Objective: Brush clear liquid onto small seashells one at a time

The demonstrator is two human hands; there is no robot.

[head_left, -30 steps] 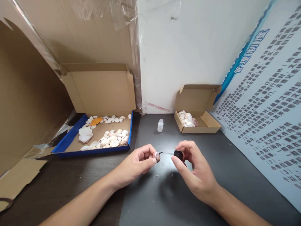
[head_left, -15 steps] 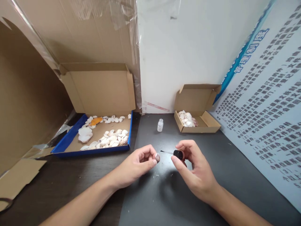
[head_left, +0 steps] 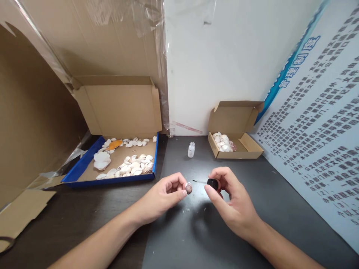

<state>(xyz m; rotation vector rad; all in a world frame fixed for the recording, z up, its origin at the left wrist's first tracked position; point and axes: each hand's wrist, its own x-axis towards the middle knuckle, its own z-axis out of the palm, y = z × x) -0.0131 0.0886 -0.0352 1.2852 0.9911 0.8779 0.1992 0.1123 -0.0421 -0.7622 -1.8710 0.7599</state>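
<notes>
Between the thumb and fingers of my left hand (head_left: 169, 191) is a small brownish shell (head_left: 189, 188) with a whitish edge. My right hand (head_left: 230, 198) pinches the black cap of a brush applicator (head_left: 212, 184). Its thin stem points left, and the dark brush tip stops a short way from the shell, not touching it. Behind both hands a small clear bottle (head_left: 191, 150) with whitish contents stands upright and uncapped on the dark table.
A blue-edged cardboard box (head_left: 155, 157) holding many shells lies open at the left. On the right stands a smaller open cardboard box (head_left: 238, 154) with white shells. Small pale crumbs (head_left: 186, 210) dot the dark mat (head_left: 174, 243). A printed board (head_left: 314, 123) leans at the right.
The shell has turned slightly in my left fingers, and the brush tip has shifted a little to the right. Both hands otherwise keep their places.
</notes>
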